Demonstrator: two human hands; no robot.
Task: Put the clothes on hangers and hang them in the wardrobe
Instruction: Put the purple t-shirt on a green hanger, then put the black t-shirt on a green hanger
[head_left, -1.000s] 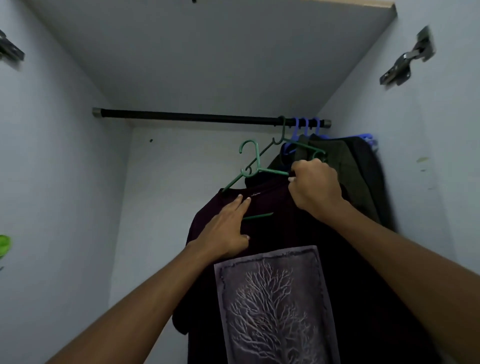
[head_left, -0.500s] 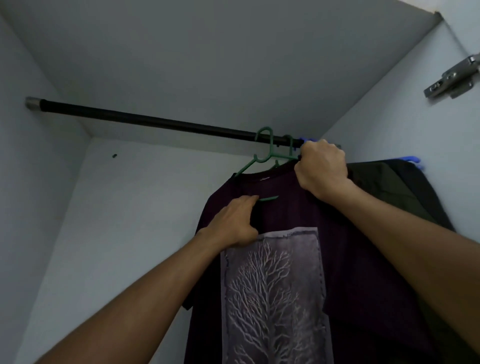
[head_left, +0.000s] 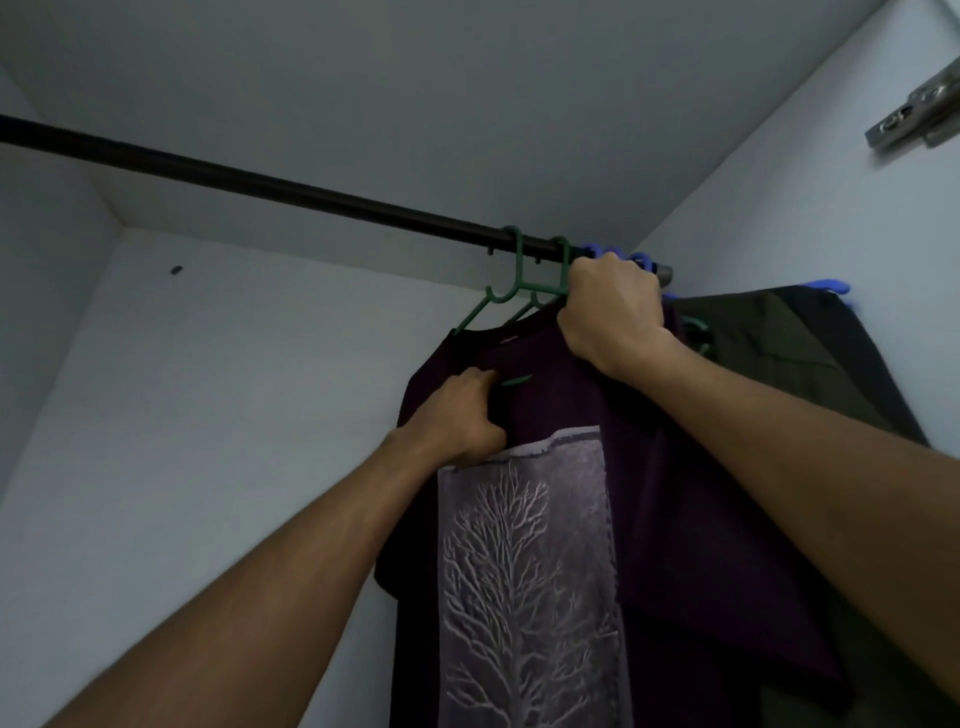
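Inside a pale wardrobe, a dark rail (head_left: 260, 182) runs from nine o'clock across to two o'clock, bare along its whole left stretch, with open wall below it. At the rail's right end, two green hanger (head_left: 519, 291) hooks sit over the bar. The right hand (head_left: 613, 312) is curled tight at the hanger's neck just under the rail, fingers closed around the plastic and the collar of a dark purple T-shirt (head_left: 691, 519). The left hand (head_left: 457, 415) pinches a fold of the shirt's chest at the frame's centre, fingers bent into the cloth beside a green hanger bar that pokes out. The shirt, printed with a pale tree panel (head_left: 524, 571), hangs down toward six o'clock. Pressed against it at three o'clock is a dark olive garment (head_left: 779, 353) on what appear to be blue hangers (head_left: 826, 286), crowding the right wall. A metal door hinge (head_left: 919, 114) juts out at one o'clock.
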